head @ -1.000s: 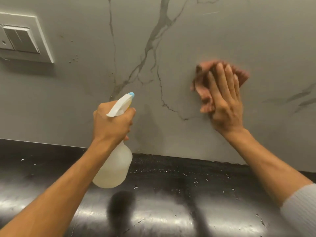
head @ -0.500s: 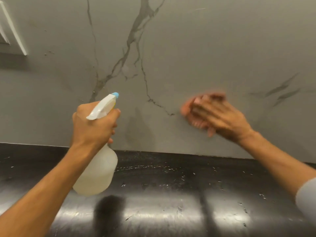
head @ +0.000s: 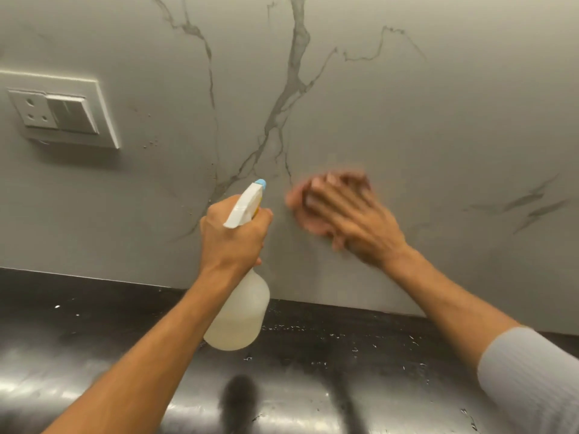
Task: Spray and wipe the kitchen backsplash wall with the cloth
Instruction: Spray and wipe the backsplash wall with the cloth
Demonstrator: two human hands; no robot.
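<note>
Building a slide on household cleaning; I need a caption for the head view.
Right hand wipes the marble-look backsplash with a cloth while the left hand holds a spray bottle.

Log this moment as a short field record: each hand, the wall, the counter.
left hand: grips spray bottle, nozzle toward the wall
right hand: flat on pink cloth, pressed to the wall, blurred
backsplash wall: grey, dark veins
socket plate: upper left, specks beside it
counter: black, glossy, white flecks

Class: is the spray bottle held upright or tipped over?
Roughly upright: the spray bottle hangs from the left hand, its blue-tipped nozzle uppermost and pointing at the backsplash wall.
</note>
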